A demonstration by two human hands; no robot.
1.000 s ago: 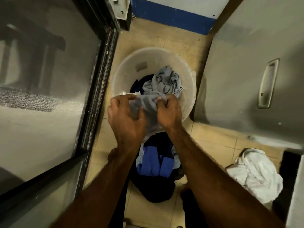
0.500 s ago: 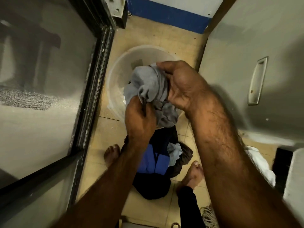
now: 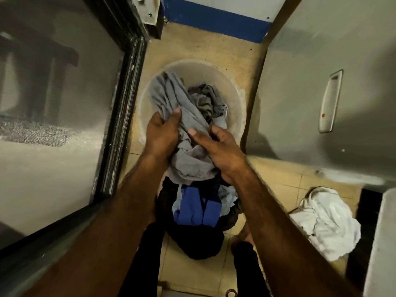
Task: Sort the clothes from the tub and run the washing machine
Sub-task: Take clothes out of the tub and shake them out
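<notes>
A pale round tub [image 3: 236,97] stands on the tiled floor ahead of me, with dark and grey clothes [image 3: 205,99] still inside. Above its near rim I hold a bunched grey garment [image 3: 171,97]. My left hand [image 3: 161,136] grips its left side, thumb on top. My right hand [image 3: 218,146] clutches its lower right part, the thumb pressed into the cloth. Below my hands a dark and blue pile of clothes [image 3: 195,215] lies on the floor between my feet. A white pile of clothes [image 3: 327,221] lies on the floor to the right.
A glass door in a black frame [image 3: 120,116] runs along the left. A grey metal appliance side with a recessed handle [image 3: 331,101] fills the right. A blue wall band [image 3: 214,20] lies beyond the tub. The floor strip between them is narrow.
My right hand has come down from the top of the grey garment to its lower right side. The garment now stretches up over the tub instead of being bunched between my hands.
</notes>
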